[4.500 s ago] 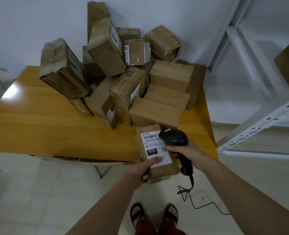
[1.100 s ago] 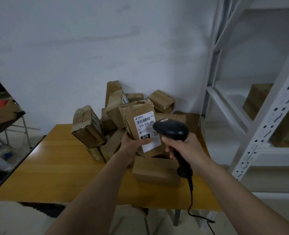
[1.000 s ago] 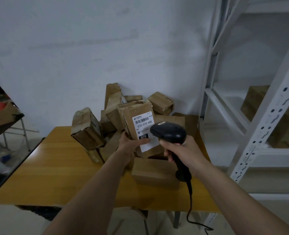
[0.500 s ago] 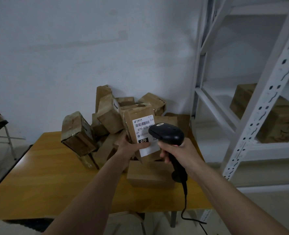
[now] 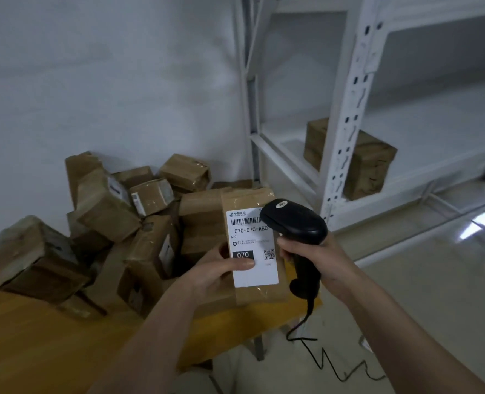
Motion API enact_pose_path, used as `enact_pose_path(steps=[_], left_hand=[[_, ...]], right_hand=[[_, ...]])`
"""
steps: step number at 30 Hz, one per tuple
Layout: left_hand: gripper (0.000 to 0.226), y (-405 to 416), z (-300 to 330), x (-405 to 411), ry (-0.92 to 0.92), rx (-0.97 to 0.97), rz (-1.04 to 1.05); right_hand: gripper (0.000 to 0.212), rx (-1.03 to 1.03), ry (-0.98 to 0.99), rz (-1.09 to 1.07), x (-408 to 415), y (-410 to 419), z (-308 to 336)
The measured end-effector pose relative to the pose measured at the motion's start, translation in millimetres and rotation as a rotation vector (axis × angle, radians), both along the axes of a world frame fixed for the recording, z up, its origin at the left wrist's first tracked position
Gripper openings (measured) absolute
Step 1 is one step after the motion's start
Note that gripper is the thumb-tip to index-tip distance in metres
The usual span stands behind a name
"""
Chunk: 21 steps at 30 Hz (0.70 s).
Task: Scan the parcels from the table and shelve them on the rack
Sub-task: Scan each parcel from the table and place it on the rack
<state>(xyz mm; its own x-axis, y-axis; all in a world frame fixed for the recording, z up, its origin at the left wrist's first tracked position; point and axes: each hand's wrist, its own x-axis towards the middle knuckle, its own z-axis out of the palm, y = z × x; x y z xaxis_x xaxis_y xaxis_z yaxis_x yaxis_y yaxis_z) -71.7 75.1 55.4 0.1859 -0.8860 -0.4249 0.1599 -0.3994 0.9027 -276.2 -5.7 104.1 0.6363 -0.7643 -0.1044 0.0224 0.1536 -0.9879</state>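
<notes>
My left hand [image 5: 212, 271] grips a brown cardboard parcel [image 5: 252, 288] upright, thumb across its white label marked 070-070-A80. My right hand [image 5: 318, 257] is closed around the handle of a black corded barcode scanner [image 5: 295, 220], whose head overlaps the label's top right corner. Behind them a heap of taped brown parcels [image 5: 121, 220] lies on the yellow wooden table [image 5: 36, 336]. The white metal rack [image 5: 349, 115] stands to the right, with one brown parcel on the rack [image 5: 372, 163] on a lower shelf.
The scanner cable [image 5: 326, 362] trails down to the pale tiled floor at lower right. A white wall runs behind the table and rack. The rack's shelf surface beside the stored parcel is bare white.
The view has swung right toward the rack, so the table and heap now sit lower left. The held parcel and scanner moved right with me and appear closer; both grips are unchanged.
</notes>
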Motion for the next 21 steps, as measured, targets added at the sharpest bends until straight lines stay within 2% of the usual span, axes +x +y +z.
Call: enact_pose_path(steps=[3, 8, 13, 17, 21], left_hand=[[0.086, -4, 5, -33, 0.003, 0.015, -0.088], [0.07, -22, 14, -99, 0.029, 0.074, -0.197], [0.077, -58, 27, -189, 0.008, 0.087, -0.214], [0.08, -92, 37, -252, -0.032, 0.1, -0.14], [0.074, -122, 52, -295, 0.034, 0.105, 0.019]], right_hand=[[0.01, -0.006, -0.013, 0.001, -32, -9, 1], [0.013, -0.028, -0.096, -0.017, -103, -28, 5], [0.006, -0.046, -0.092, -0.083, -192, -57, 11], [0.015, -0.022, -0.082, -0.201, -254, -82, 11], [0.031, 0.023, -0.063, -0.28, -293, -107, 12]])
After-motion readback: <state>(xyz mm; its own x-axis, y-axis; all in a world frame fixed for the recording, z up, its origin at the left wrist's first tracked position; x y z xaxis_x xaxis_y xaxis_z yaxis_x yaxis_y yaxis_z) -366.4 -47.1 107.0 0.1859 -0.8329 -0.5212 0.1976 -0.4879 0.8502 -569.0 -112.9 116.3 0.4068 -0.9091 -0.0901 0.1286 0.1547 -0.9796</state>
